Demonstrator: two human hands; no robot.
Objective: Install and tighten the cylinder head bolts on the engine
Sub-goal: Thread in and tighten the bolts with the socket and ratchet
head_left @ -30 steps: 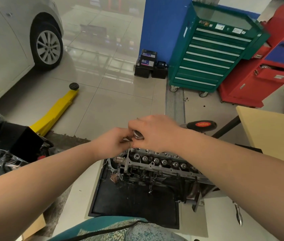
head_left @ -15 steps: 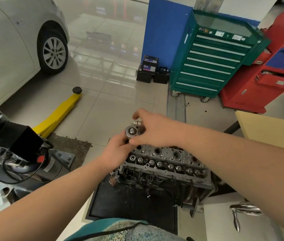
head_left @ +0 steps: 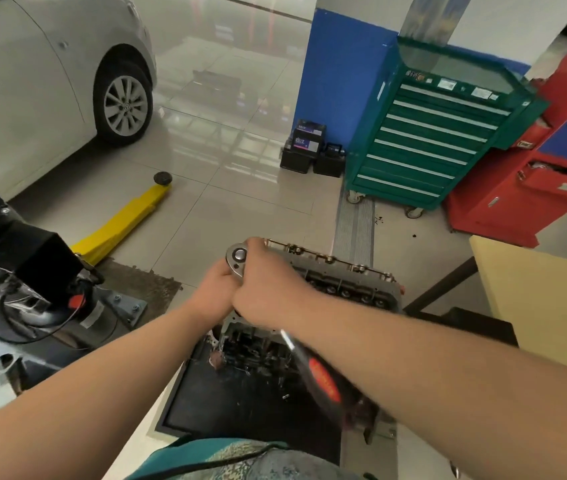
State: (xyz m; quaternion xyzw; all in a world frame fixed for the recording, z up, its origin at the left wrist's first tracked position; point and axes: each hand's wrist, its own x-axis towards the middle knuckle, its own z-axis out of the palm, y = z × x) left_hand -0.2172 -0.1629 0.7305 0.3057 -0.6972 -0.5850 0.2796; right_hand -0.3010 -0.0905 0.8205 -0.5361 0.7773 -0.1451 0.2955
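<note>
both hands meet at the ratchet (head_left: 310,362) head: your right hand (head_left: 268,289) curls round its neck, your left hand (head_left: 218,289) pinches beneath. engine (head_left: 348,285) sits on the floor mat (head_left: 206,403). steel tool, stiff, likely heavy; grip the red handle for leverage.

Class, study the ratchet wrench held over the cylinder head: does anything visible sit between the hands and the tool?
Nothing visible does. The right hand and left hand already grip the ratchet wrench near its head, above the near end of the cylinder head. What lies under the hands is hidden.
</note>
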